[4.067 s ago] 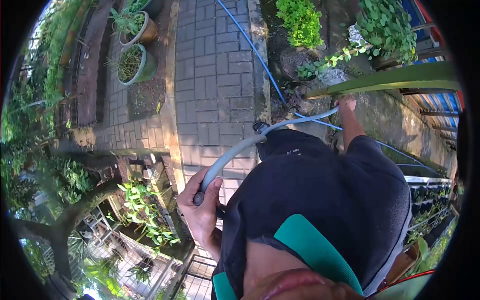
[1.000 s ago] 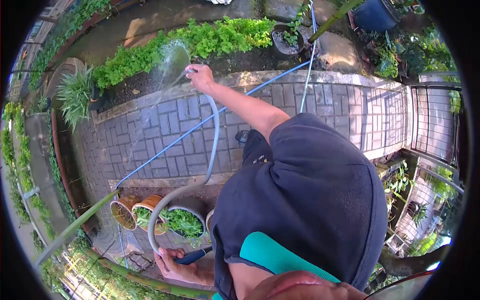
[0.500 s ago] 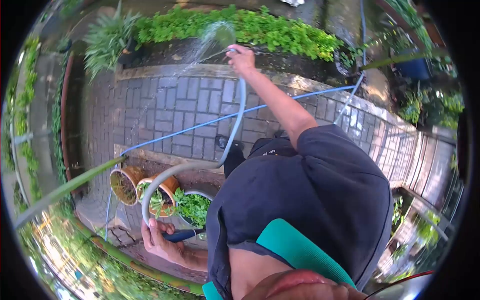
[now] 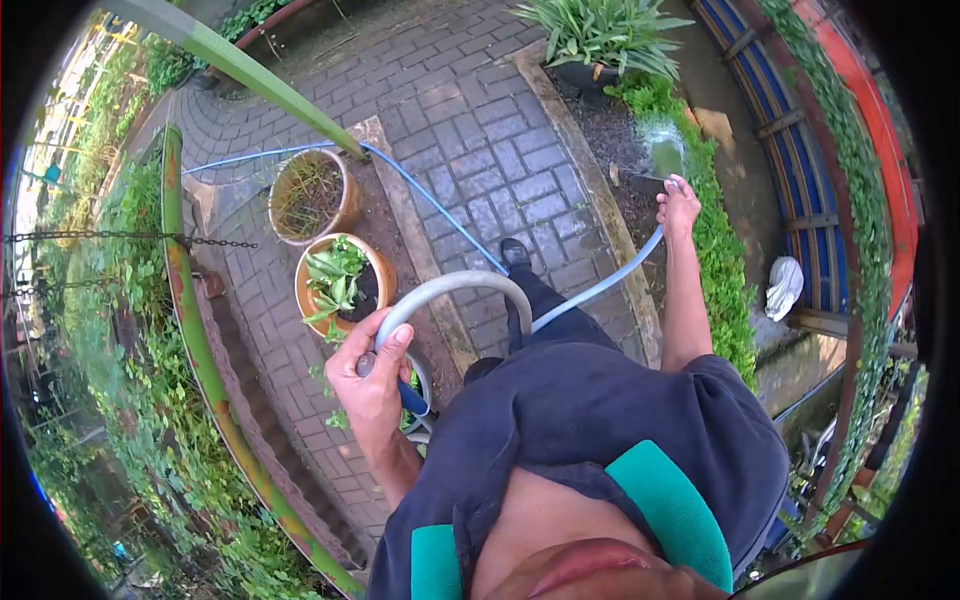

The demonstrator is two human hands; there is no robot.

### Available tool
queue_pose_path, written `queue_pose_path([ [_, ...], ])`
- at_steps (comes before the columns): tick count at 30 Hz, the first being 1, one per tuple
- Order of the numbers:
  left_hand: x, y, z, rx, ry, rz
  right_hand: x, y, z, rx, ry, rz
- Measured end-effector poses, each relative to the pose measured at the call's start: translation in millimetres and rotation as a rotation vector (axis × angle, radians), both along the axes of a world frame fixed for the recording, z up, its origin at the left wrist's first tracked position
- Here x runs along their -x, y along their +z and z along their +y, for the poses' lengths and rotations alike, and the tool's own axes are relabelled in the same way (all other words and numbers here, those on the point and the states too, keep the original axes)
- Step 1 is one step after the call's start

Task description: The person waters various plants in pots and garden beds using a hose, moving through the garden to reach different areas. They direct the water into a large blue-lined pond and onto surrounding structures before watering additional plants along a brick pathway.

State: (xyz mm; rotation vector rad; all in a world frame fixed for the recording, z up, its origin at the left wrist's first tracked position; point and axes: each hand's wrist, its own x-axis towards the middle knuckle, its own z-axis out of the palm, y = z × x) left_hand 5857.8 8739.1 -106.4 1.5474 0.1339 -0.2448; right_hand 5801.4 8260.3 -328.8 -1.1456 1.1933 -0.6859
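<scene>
A grey garden hose [image 4: 460,283] runs in a curve between my two hands, in front of my body. My left hand [image 4: 368,372] is closed around it at the left. That same hand also has a tool with a blue and dark handle [image 4: 412,398] against its palm; the tool's far end is hidden. Stretched out to the right, my right hand [image 4: 679,208] grips the hose near its end, thumb at the mouth. Water spray [image 4: 660,145] fans out onto low green plants [image 4: 722,280] along the bed.
Two clay pots [image 4: 350,205] [image 4: 385,290] with plants stand at the left. A blue hose [image 4: 425,195] crosses the brick paving [image 4: 480,150]. A green post [image 4: 250,85] slants overhead, a rusty green rail [image 4: 205,370] runs left, and a spiky potted plant [image 4: 600,40] stands at the bed's far end.
My body and view have turned, bringing the spiky plant to the upper right. The spray has moved along the bed nearer that plant. Both hands keep their hold on the hose.
</scene>
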Motion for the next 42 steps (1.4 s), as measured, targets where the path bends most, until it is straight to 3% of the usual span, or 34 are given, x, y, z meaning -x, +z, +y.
queue_pose_path([
  [6,-158,-16,-22,-0.063,0.218,-0.03,-252,-3,-59,0.008,0.093,-0.041],
  [15,-418,62,-92,-0.084,0.43,-0.333,-571,75,-71,0.071,0.339,-0.159],
  [23,-648,55,-151,-0.028,0.248,-0.315,-792,127,-62,0.333,0.707,-0.139],
  [27,-757,69,-152,0.008,0.194,-0.369,-915,160,-94,0.56,0.508,-0.3],
  [31,-833,98,-149,0.026,0.212,-0.4,-1007,253,-101,0.725,0.365,-0.532],
  [34,-875,101,-147,0.014,0.274,-0.367,-1050,289,-84,0.831,0.35,-0.507],
  [37,-906,90,-137,0.033,0.372,-0.372,-1109,283,-66,0.958,0.394,-0.501],
  [42,-939,90,-127,-0.068,0.537,-0.297,-1226,223,-29,0.898,0.68,-0.465],
])
